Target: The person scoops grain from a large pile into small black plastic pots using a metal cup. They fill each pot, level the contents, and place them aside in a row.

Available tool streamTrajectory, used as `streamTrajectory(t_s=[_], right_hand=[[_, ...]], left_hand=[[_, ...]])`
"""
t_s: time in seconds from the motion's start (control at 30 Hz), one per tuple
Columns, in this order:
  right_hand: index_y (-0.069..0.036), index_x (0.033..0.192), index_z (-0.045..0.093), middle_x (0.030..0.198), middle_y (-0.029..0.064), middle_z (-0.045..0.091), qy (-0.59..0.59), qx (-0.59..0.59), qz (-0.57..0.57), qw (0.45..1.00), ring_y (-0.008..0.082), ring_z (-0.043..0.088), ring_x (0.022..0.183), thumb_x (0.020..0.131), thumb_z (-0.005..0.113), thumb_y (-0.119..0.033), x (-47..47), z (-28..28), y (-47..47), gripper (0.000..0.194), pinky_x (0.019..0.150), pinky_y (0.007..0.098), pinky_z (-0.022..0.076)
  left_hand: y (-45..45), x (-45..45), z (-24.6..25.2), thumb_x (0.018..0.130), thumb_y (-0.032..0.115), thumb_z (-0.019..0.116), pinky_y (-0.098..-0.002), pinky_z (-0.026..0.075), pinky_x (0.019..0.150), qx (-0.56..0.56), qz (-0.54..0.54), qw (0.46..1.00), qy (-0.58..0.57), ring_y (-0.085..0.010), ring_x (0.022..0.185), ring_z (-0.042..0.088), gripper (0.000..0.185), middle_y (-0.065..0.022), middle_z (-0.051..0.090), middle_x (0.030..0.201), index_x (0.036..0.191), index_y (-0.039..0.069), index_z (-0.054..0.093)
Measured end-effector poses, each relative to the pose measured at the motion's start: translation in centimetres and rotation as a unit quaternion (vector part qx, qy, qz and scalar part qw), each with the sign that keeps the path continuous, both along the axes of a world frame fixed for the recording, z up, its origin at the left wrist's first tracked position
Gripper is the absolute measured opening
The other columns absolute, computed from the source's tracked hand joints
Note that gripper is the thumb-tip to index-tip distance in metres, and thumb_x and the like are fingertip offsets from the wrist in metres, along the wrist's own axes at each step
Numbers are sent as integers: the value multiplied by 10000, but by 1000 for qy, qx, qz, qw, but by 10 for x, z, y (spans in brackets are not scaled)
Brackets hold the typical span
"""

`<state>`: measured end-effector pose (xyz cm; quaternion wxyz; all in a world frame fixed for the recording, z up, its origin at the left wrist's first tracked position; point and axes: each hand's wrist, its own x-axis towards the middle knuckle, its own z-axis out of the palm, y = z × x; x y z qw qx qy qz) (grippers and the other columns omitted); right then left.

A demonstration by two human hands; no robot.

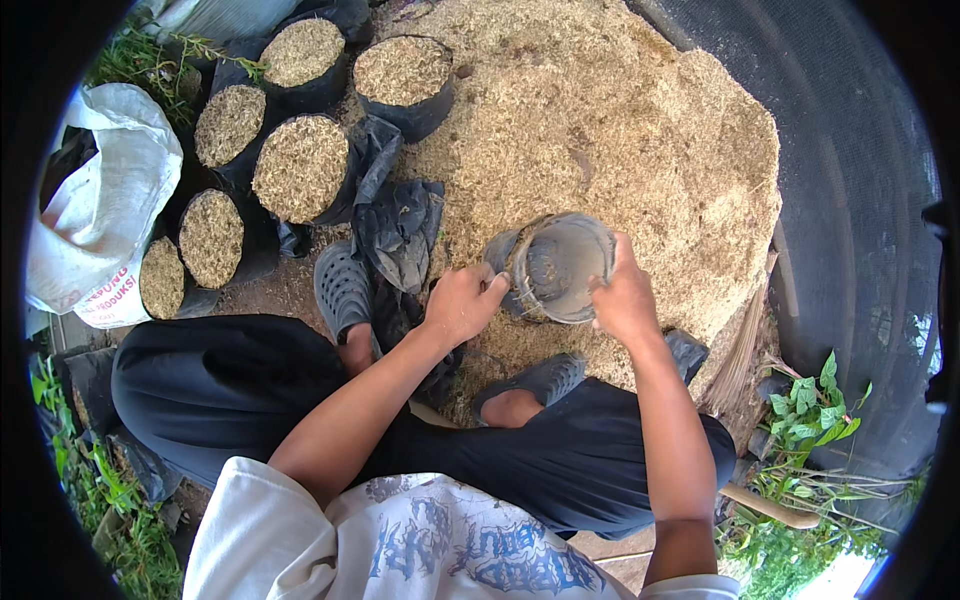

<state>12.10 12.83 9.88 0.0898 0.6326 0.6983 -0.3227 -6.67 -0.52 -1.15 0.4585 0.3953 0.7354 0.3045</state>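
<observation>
A worn grey plastic pail [574,262], dusty inside, is tipped on its side with its mouth towards me, over the near part of a broad heap of pale chaff-like material [600,135]. On its right rim is my right hand [625,296], thumb inside and fingers around the outside. The left hand [466,300] grips the dark edge of a black plastic bag [504,255] beside the pail; how far the bag goes around the pail I cannot tell. Crumpled black plastic [397,232] lies to the left.
Several filled black grow bags [300,169] stand at the upper left, next to a white woven sack [124,187]. Dark netting [840,187] curves along the right. A stick broom's bristles [742,345], a wooden handle [772,506] and leafy plants [817,405] are at the lower right.
</observation>
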Motion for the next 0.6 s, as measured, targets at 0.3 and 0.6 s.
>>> streamTrajectory(t_s=[0.3, 0.6], right_hand=[[-90, 1660, 332, 1218, 359, 735, -42, 61, 42, 996, 517, 752, 1068, 1014, 718, -68, 30, -17, -13, 754, 939, 557, 594], [-54, 1603, 369, 1022, 357, 742, -35, 111, 38, 992, 562, 721, 999, 985, 701, -55, 28, -22, -29, 702, 938, 619, 555]], left_hand=[[-9, 34, 3, 1024, 402, 625, -590, 575, 861, -59, -35, 997, 34, -543, 884, 724, 528, -369, 694, 823, 850, -84, 734], [-8, 39, -5, 999, 358, 601, -583, 566, 941, -47, -20, 998, 35, -555, 988, 720, 481, -379, 714, 917, 916, -95, 739]])
